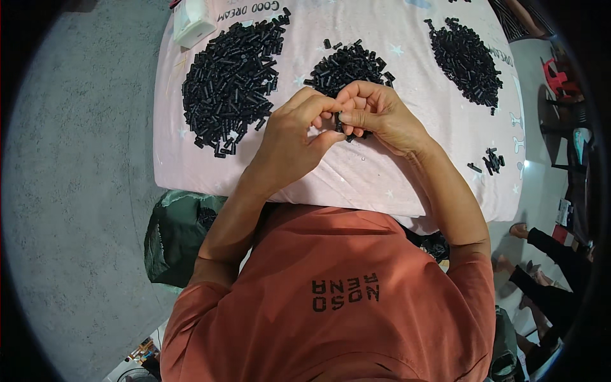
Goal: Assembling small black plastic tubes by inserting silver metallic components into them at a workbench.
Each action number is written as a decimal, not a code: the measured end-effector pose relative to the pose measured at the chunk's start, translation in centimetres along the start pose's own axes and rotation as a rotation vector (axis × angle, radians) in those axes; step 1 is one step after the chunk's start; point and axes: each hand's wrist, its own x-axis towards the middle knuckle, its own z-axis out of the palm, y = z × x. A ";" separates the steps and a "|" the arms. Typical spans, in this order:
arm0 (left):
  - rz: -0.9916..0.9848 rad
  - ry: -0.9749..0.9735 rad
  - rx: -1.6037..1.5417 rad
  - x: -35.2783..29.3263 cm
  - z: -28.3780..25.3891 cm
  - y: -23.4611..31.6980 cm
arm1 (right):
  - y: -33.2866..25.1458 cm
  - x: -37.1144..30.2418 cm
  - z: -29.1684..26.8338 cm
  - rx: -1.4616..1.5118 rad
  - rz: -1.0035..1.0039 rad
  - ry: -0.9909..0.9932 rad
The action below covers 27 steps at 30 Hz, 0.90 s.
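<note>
My left hand (301, 130) and my right hand (375, 118) meet over the near side of the table. Between their fingertips is a small black cylindrical part (339, 122), upright and partly hidden by the fingers. The right thumb and fingers pinch it, and the left fingers close about it from the other side. Just behind my hands lies a middle pile of similar black parts (350, 67), its near portion covered by the hands. To the left spreads a larger pile of black parts (232, 83).
A pink patterned cloth (286, 181) covers the table. At the far right lies another black pile (468, 63), with a small cluster (493, 162) nearer. A white box (193, 24) stands at the far left. A dark green sack (172, 239) sits below the left edge; people's legs (554, 280) show at right.
</note>
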 end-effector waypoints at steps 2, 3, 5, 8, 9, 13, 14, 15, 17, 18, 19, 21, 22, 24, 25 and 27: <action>0.004 0.001 0.004 0.0 0.1 0.1 | 0.0 0.1 0.0 0.014 0.000 0.023; 0.007 0.005 0.004 0.0 0.2 0.1 | 0.0 0.1 0.0 0.014 0.000 0.023; 0.009 0.008 0.003 0.0 0.2 0.2 | 0.0 0.0 0.1 0.034 -0.014 0.021; -0.007 0.004 -0.014 -0.1 0.2 0.2 | 0.0 0.0 0.2 0.062 -0.026 0.017; 0.000 0.014 -0.014 -0.1 0.3 0.2 | 0.1 0.0 0.2 0.062 -0.026 0.018; 0.026 0.027 -0.003 -0.2 0.3 0.0 | 0.1 0.0 0.3 0.086 -0.005 0.020; 0.025 0.027 -0.004 -0.3 0.4 0.0 | 0.1 -0.1 0.3 0.108 0.004 0.009; 0.036 0.046 0.001 -0.2 0.5 0.1 | 0.0 -0.1 0.3 0.108 0.005 0.010; 0.047 0.064 0.006 -0.3 0.6 0.1 | -0.1 -0.2 0.2 0.070 0.014 0.002; 0.050 0.070 -0.002 -0.3 0.6 0.2 | 0.0 -0.2 0.2 0.071 0.014 0.003; 0.054 0.078 -0.009 -0.2 0.6 0.2 | 0.0 -0.2 0.2 0.062 0.011 0.000; 0.044 0.082 -0.012 -0.2 0.7 0.2 | -0.1 -0.2 0.2 0.054 0.007 -0.003; 0.033 0.084 -0.016 -0.3 0.7 0.3 | -0.1 -0.2 0.2 0.057 0.006 -0.009; 0.039 0.105 -0.027 -0.4 1.1 -0.1 | -0.1 -0.2 0.2 0.061 0.006 -0.015; 0.047 0.124 -0.040 -0.4 1.3 -0.1 | 0.0 -0.2 0.2 0.061 -0.001 -0.018; 0.037 0.123 -0.030 -0.3 1.1 0.1 | -0.1 -0.2 0.2 0.062 -0.009 -0.020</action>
